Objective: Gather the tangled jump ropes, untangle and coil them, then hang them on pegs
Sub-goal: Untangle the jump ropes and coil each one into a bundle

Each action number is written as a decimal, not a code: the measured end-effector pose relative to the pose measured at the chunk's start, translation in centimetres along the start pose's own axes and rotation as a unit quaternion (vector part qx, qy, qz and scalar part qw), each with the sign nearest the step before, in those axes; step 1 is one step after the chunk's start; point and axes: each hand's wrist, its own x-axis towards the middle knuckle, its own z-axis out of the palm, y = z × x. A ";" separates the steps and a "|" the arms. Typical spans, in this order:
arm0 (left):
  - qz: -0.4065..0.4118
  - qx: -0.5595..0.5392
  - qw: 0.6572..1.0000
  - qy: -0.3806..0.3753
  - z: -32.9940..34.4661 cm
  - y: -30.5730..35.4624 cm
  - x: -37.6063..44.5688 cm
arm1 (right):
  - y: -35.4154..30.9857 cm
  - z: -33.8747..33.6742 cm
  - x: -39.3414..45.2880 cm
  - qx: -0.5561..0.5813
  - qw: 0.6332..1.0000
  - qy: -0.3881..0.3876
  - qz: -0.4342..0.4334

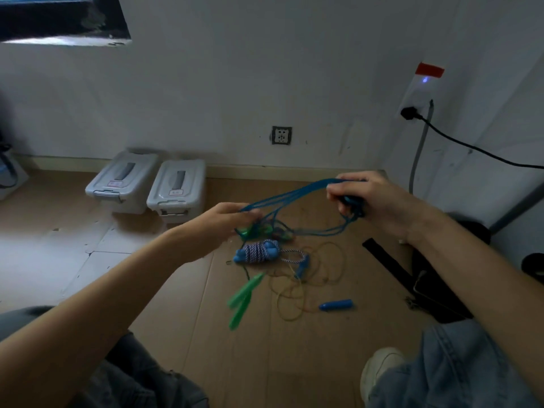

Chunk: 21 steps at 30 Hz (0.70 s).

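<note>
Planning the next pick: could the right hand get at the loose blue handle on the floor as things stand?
Probably not yet. The right hand is busy, its grip closed on the blue rope. The blue handle lies uncovered on the floor, so nothing else blocks it.

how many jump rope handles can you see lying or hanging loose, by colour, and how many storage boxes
green handles: 2, blurred, dangling below the left hand
blue handles: 3, one alone on the floor, one by the yellow cord, at least one in the striped rope bundle
grey lidded boxes: 2, by the wall
total: 7
</note>
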 end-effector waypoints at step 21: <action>-0.087 0.147 0.985 0.002 3.3 2.2 0.4 | 1.7 6.8 -0.2 -0.343 0.932 -0.072 -0.092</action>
